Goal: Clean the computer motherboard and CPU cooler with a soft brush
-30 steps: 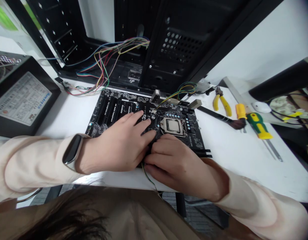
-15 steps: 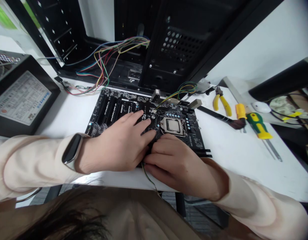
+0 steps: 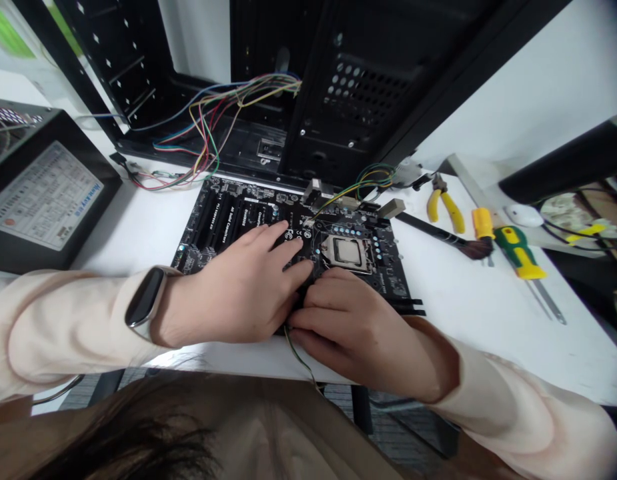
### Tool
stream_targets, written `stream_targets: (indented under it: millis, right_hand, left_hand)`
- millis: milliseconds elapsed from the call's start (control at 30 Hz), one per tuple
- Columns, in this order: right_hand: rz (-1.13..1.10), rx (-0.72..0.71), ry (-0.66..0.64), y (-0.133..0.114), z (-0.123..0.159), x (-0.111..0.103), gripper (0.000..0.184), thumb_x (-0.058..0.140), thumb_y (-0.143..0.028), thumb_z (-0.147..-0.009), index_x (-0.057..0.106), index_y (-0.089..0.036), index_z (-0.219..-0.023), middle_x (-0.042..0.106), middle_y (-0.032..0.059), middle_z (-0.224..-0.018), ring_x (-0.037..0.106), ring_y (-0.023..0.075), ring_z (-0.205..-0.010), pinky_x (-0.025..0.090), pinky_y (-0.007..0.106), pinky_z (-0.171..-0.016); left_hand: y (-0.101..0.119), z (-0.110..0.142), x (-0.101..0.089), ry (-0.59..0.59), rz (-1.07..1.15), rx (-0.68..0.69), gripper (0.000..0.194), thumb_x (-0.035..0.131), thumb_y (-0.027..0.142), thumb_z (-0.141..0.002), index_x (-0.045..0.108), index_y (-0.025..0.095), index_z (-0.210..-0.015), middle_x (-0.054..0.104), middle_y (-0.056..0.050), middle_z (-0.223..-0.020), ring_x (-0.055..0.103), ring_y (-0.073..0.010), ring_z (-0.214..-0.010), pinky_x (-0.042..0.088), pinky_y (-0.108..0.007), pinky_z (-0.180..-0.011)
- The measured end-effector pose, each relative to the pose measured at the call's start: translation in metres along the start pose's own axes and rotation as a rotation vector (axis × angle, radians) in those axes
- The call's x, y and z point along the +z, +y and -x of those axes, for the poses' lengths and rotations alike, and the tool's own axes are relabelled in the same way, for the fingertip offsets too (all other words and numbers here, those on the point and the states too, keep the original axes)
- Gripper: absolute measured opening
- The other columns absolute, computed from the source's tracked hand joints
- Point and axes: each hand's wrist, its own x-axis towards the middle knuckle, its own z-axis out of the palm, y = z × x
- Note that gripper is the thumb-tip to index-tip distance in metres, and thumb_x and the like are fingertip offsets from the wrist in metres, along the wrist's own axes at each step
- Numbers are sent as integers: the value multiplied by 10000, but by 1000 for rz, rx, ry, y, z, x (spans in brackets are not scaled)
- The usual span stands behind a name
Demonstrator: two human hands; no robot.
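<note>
A black motherboard (image 3: 268, 197) lies on the white table, its metal-framed processor socket (image 3: 349, 253) facing up. Across its middle rests my left hand (image 3: 238, 287), palm down with fingers spread; its thumb is mostly hidden. My right hand (image 3: 343, 320) is closed at the board's near edge, touching my left hand. From its pinched fingertips a thin cable (image 3: 301, 360) with green and dark wires runs down over the table edge. The fingers cover whatever the cable ends in.
Behind the board stands an open black computer case (image 3: 333, 133) with loose coloured wires (image 3: 205, 127). A power supply (image 3: 48, 193) sits at left. To the right lie a brush (image 3: 438, 233), yellow-handled pliers (image 3: 444, 203), a yellow-handled tool (image 3: 482, 223) and a green-yellow screwdriver (image 3: 518, 250).
</note>
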Motion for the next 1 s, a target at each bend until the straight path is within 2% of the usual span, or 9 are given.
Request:
stream_targets:
  millis: [300,700,833,1000]
  right_hand:
    - [13,-28,4,0,-1,-1,263,524,-164,-916,658,-141,-691,584,27,-659,476,144,-656,359,302,-646]
    - [-25,21,40,-1,0,2,249,532,-169,-916,679,-145,-717,612,38,-678,500,153,-689,391,305,-660]
    - [50,-1,3,-4,-1,0,279,502,-153,-923,661,-146,-694,582,24,-653,475,150,-661,366,313,-656]
    - [169,-31,15,-9,-1,1,319,463,-120,-927,605,-163,-644,529,10,-627,420,143,-630,336,306,-652]
  left_hand:
    - [1,0,0,9,9,-11,332,408,271,-908,646,108,-1071,626,-158,-1169,511,-338,-1229,356,-548,-1084]
    - [0,0,1,1,7,-5,293,417,270,-900,645,144,-1034,631,-131,-1149,497,-326,-1237,336,-530,-1096]
    - [0,0,2,21,-2,-6,316,450,272,-882,638,121,-1087,625,-147,-1161,498,-334,-1229,336,-534,-1092]
    - [2,-1,-1,1,-74,49,259,442,244,-894,665,139,-974,650,-128,-1093,530,-325,-1188,341,-533,-1089]
